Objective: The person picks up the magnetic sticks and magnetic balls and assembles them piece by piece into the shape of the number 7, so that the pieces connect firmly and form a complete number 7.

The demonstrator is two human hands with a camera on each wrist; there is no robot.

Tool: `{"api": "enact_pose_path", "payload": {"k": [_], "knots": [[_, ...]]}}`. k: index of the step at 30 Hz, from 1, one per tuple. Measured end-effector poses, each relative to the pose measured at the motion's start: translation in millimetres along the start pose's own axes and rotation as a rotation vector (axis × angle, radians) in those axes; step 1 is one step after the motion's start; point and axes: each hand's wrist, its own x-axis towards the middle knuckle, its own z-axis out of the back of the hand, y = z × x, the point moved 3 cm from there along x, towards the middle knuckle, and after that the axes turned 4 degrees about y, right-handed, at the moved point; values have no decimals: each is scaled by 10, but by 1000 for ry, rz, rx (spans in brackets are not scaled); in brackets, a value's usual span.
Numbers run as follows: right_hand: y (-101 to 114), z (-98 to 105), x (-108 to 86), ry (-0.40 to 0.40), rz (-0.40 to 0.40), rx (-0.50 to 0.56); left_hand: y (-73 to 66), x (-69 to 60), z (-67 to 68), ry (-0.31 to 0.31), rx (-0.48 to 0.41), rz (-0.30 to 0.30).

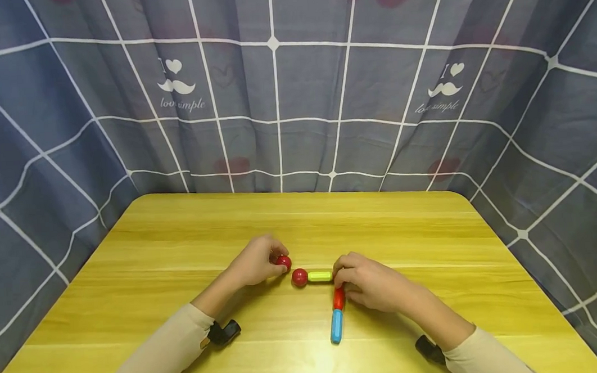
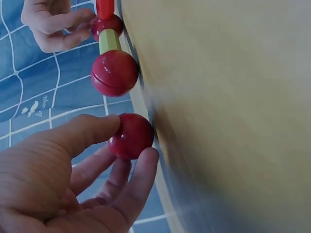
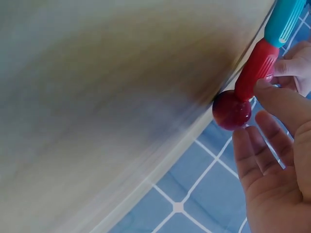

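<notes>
My left hand [image 1: 254,262] pinches a loose red ball [image 2: 130,138] between thumb and fingertips, low over the table. A small gap parts it from another red ball [image 1: 300,277], which is joined to the end of a yellow-green rod [image 1: 320,276]. At that rod's other end sits a corner red ball [image 3: 231,110], mostly covered by my right hand [image 1: 374,281] in the head view. From this corner a red rod [image 1: 338,299] runs toward me, with a light-blue rod [image 1: 337,326] at its end. My right thumb presses the red rod while the fingertips meet the corner ball.
The yellow wood-grain table [image 1: 179,226] reaches back to a blue-grey checked curtain [image 1: 304,96], which hangs behind it and along both sides. A black wrist camera [image 1: 224,332] is strapped under the left sleeve and another black camera [image 1: 430,350] under the right.
</notes>
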Motion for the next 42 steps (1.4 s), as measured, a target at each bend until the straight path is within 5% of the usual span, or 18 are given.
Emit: {"api": "enact_pose_path", "payload": {"k": [19,42], "knots": [[356,-94,-50,93,197,118,-223,-440,-123,119,-162,29],[379,-134,11,122,232,65,-719,-542,-429,302,-166,-47]]}}
